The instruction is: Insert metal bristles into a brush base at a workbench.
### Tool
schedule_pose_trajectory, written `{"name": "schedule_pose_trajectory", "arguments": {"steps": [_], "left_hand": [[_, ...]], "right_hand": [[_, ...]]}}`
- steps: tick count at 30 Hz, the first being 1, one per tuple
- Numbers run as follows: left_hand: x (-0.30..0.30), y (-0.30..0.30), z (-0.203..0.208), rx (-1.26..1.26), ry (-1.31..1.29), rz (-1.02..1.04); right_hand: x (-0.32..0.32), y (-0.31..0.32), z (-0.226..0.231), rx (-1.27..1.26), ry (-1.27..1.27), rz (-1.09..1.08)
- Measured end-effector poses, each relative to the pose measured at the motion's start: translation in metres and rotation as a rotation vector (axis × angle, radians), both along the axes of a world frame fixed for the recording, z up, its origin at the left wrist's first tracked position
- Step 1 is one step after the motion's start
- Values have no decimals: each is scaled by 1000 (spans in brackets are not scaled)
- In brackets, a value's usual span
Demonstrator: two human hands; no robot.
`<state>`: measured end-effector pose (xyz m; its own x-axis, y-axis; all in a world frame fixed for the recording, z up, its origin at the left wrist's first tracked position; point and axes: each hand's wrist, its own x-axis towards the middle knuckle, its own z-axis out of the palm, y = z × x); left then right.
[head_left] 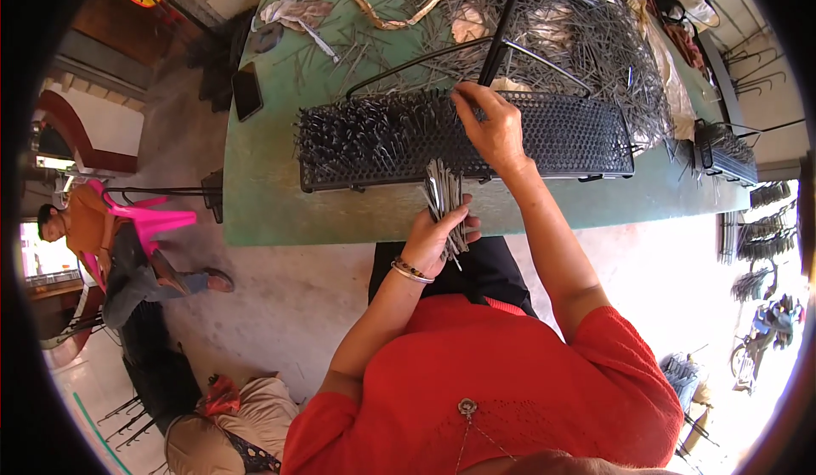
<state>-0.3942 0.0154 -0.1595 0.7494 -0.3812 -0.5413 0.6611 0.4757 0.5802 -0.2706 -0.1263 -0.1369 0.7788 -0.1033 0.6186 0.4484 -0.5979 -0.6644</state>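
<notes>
My left hand (432, 238) is wrapped round a bundle of thin grey metal rods (444, 189), held upright just in front of the table's near edge. Over the middle of a black perforated rack (571, 139) is my right hand (493, 130). Its thumb and fingers are pinched together at the edge of the filled part; whatever is between the fingertips is too small to make out. Dark rods (361, 139) stand packed in the holes of the rack's left part, while the holes right of my hand show bare. A black bar handle (507, 28) rises behind the rack.
On the green table (263, 182), a large heap of loose rods (569, 37) lies behind the rack. A phone (247, 92) and work gloves (296, 11) are at the left. Another rack (725, 153) stands far right. A person (89, 220) sits on a pink chair (149, 216) at the left.
</notes>
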Motion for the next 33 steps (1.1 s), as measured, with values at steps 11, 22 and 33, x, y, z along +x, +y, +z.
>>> {"name": "schedule_pose_trajectory", "arguments": {"steps": [11,22,33], "left_hand": [[0,1,-2,5,-26,7],[-3,2,0,-22,-35,42],[-4,4,-3,-39,-40,92]], "right_hand": [[-2,-1,6,-196,-80,44],[-4,2,12,-262,-76,12],[-5,4,11,-214,-37,-1]]}}
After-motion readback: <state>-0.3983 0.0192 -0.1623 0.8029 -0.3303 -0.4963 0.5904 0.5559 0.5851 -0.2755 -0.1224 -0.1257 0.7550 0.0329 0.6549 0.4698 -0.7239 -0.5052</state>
